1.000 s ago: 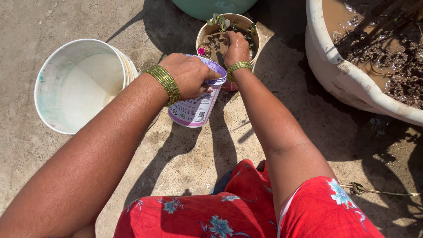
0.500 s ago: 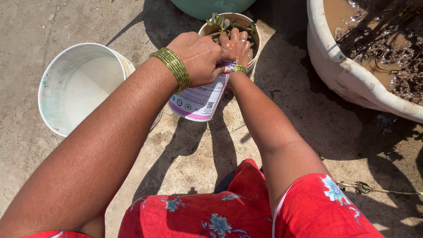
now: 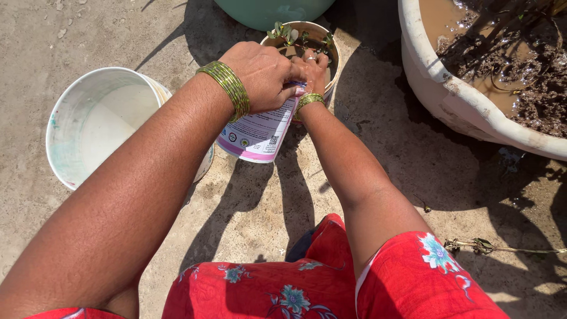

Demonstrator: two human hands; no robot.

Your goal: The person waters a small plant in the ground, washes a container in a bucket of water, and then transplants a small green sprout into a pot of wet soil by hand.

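Hands (image 3: 289, 71) together on tilted white tub (image 3: 260, 133) over small plant pot (image 3: 328, 44), above sunlit, shadow-streaked concrete ground (image 3: 378, 177).

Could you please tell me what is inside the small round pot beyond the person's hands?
The small pot holds dark soil with green sprigs at its far rim. The right hand and the left hand, gripping a tilted white container, cover its near part.
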